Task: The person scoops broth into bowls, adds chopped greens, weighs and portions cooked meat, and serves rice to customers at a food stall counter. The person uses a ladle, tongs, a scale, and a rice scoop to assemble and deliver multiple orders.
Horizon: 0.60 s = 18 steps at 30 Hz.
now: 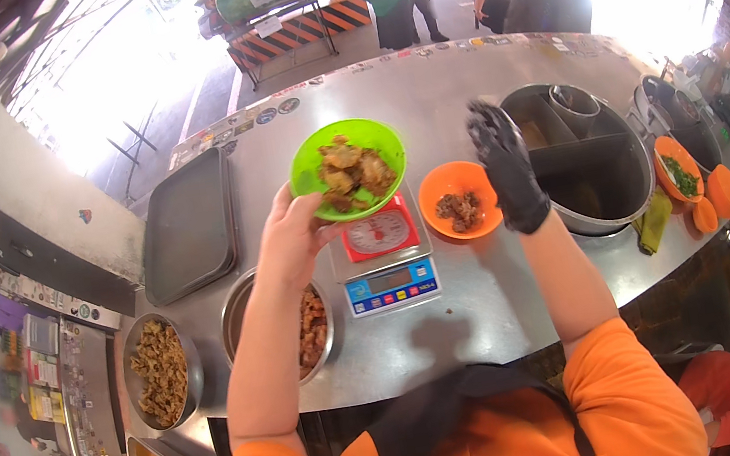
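My bare left hand [291,216] grips the rim of a lime-green bowl [302,163], thumb over its edge. Browned, cooked meat pieces [354,170] lie inside the bowl. It is held above a red dial scale [380,231], which stands on the plate of a digital scale with a blue panel [394,287]. My right hand [511,171], in a black glove, hovers beside an orange bowl [433,187] holding a small heap of chopped meat [459,209]. The gloved fingers stretch away from me, and nothing shows in them.
A large divided pot [607,216] stands right, near a green cloth [654,223] and an orange bowl of chopped greens [683,175]. At left are a grey tray [188,227] and two metal bowls of meat [158,370] [314,327]. People [392,4] stand beyond the counter.
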Each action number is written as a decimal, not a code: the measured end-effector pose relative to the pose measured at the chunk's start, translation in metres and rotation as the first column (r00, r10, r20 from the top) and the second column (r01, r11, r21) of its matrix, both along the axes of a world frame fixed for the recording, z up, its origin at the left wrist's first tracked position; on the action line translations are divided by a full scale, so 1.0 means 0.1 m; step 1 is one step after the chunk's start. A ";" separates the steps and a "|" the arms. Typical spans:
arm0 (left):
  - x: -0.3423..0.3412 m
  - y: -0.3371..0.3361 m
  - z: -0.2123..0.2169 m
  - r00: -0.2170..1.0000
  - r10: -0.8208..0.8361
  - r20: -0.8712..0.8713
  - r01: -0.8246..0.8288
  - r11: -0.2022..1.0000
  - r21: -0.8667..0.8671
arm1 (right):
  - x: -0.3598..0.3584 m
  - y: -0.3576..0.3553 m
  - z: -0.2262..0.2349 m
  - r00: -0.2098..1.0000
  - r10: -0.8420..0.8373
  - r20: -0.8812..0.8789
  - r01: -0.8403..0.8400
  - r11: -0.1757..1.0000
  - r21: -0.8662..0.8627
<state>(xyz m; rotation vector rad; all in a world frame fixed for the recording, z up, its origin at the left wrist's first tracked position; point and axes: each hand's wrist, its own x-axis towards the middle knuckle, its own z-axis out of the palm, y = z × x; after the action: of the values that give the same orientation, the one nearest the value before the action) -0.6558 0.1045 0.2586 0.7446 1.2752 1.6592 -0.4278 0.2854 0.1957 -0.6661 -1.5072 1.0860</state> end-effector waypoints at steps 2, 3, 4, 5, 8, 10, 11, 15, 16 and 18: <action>0.14 -0.20 0.12 0.998 -0.061 0.035 0.062 0.997 -0.041 | 0.40 -0.11 -0.50 0.921 -0.332 0.204 0.265 0.918 0.295; 0.25 -0.27 0.14 0.994 -0.094 0.055 0.095 0.995 -0.024 | 0.54 -0.19 -0.75 0.868 -0.394 0.303 0.382 0.919 0.102; 0.38 -0.32 0.13 0.991 -0.102 0.088 0.109 0.991 -0.074 | 0.67 -0.28 -0.98 0.884 -0.386 0.264 0.438 0.880 -0.181; 0.53 -0.38 0.11 0.985 -0.116 0.124 0.131 0.985 -0.116 | 0.69 -0.32 -1.20 0.975 -0.199 0.103 0.215 0.700 -0.681; 1.01 -0.40 -0.07 0.967 -0.137 0.214 0.184 0.959 -0.214 | 0.65 -0.27 -1.73 0.997 0.017 -0.074 -0.072 0.514 -0.855; 1.27 -0.30 -0.23 0.950 -0.163 0.265 0.234 0.935 -0.267 | 0.52 0.00 -1.94 0.972 0.184 -0.143 -0.232 0.718 -0.656; 1.36 -0.21 -0.31 0.951 -0.181 0.249 0.241 0.941 -0.236 | 0.51 0.11 -2.01 0.972 0.192 -0.136 -0.234 0.746 -0.624; 1.63 0.18 -0.71 0.991 -0.104 0.089 0.125 0.951 -0.282 | 0.83 0.33 -1.98 0.945 0.312 -0.102 -0.317 0.783 -0.535; 1.66 0.30 -0.82 0.997 -0.070 -0.009 0.064 0.949 -0.310 | 1.09 0.34 -1.92 0.923 0.381 -0.063 -0.326 0.682 -0.655; 1.72 0.52 -1.02 0.964 -0.074 -0.256 -0.014 0.946 -0.324 | 1.50 0.35 -1.76 0.848 0.529 -0.026 -0.351 0.525 -0.775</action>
<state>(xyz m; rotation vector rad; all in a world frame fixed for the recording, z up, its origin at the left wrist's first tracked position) -0.4840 0.1563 0.1570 0.7961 1.6679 1.3083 -0.2777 0.3202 0.0198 -1.0211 -1.3929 2.1880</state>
